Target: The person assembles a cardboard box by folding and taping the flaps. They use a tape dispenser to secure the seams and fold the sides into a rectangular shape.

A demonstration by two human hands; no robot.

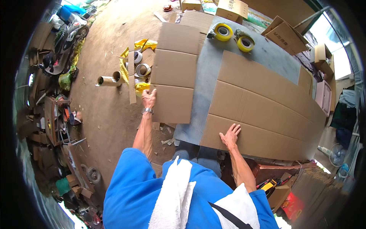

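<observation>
Beside the grey table [207,76], my left hand [148,98] pinches the flattened box [173,72], its length running away from me; my right hand [230,135] presses open-palmed on the cardboard stack [267,110].

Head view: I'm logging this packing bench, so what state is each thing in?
Left hand: gripping the edge of the smaller cardboard sheet.
Smaller cardboard sheet: flat, unfolded, hanging off the table's left edge.
Right hand: open, palm pressed on the large cardboard sheet.
Large cardboard sheet: flat, unfolded, on the grey table.
Two yellow tape dispensers: resting on the table, untouched.
</observation>
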